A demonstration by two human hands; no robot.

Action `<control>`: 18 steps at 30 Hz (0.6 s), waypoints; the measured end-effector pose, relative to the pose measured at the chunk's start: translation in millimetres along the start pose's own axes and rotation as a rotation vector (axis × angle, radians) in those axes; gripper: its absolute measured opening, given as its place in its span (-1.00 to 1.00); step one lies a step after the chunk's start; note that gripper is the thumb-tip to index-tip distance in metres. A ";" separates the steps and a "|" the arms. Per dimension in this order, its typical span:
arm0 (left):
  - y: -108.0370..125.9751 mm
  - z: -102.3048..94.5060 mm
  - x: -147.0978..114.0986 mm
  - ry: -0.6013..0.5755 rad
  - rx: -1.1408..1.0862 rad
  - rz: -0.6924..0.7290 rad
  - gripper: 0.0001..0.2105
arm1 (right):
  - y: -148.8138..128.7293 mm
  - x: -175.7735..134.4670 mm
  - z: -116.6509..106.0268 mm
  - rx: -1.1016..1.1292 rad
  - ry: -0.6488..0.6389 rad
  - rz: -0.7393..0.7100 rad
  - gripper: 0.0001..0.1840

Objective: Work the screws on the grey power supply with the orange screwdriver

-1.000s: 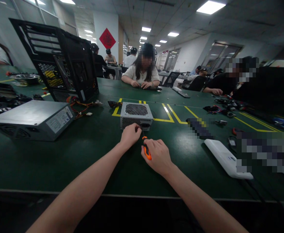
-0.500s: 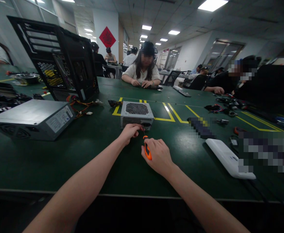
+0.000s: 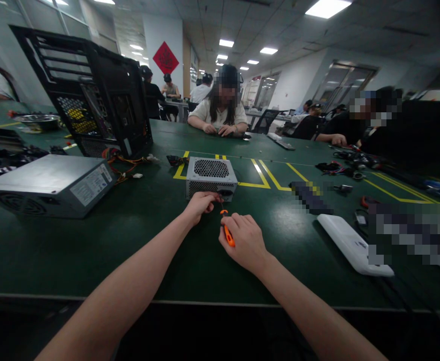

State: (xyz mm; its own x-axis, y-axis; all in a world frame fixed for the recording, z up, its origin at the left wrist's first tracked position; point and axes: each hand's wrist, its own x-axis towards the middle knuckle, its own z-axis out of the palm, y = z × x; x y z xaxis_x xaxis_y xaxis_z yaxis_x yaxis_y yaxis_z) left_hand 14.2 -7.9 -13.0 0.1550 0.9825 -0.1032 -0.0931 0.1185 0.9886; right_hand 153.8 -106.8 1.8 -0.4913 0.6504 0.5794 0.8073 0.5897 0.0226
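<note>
In the head view, the right hand gripped an orange-and-black screwdriver; the left hand bunched beside its shaft, pinching what I couldn't tell, at a grey perforated metal box on the green counter. Slanted pressure could have jabbed those fingertips.

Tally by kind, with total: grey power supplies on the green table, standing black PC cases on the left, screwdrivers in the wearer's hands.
Grey power supplies: 2 (smaller one, larger one)
Standing black PC case: 1
Screwdriver, in right hand: 1
Total: 4
</note>
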 end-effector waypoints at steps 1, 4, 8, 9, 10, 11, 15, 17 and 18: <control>0.5 0.0 -0.3 -0.002 0.001 -0.001 -0.81 | 0.2 0.0 -0.6 -0.022 -0.012 -0.011 -0.88; 1.7 -0.1 -1.1 -0.015 -0.003 -0.003 -0.81 | 0.6 0.8 -2.3 -0.052 -0.032 -0.021 -0.90; 1.5 -1.3 -1.0 -0.035 0.000 -0.005 -0.80 | 1.2 1.5 -0.6 -0.012 -0.004 0.004 -0.84; 1.1 -1.8 -0.7 -0.044 0.006 -0.005 -0.80 | 1.3 1.4 0.5 0.006 0.009 0.013 -0.82; 0.7 -2.3 -0.4 -0.053 0.010 -0.005 -0.80 | 1.5 1.3 1.6 0.024 0.024 0.022 -0.80; 0.3 -2.8 0.0 -0.063 0.012 -0.006 -0.79 | 1.6 1.1 2.6 0.042 0.037 0.031 -0.79; -0.1 -3.4 1.1 -0.075 0.010 -0.008 -0.78 | 2.1 0.1 3.3 0.039 0.013 0.024 -0.87; 0.3 -3.0 1.2 -0.073 0.012 -0.008 -0.77 | 2.2 0.0 1.7 0.018 -0.017 0.002 -0.89; 0.6 -2.8 1.2 -0.073 0.013 -0.008 -0.77 | 2.1 0.1 0.8 0.016 -0.021 -0.001 -0.89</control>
State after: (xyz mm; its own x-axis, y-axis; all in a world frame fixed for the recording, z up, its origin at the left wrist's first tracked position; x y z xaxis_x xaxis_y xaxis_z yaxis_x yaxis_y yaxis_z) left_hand 11.6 -6.3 -12.9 0.2272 0.9684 -0.1031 -0.0791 0.1239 0.9891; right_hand 155.2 -105.1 1.3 -0.4992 0.6592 0.5624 0.8013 0.5982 0.0100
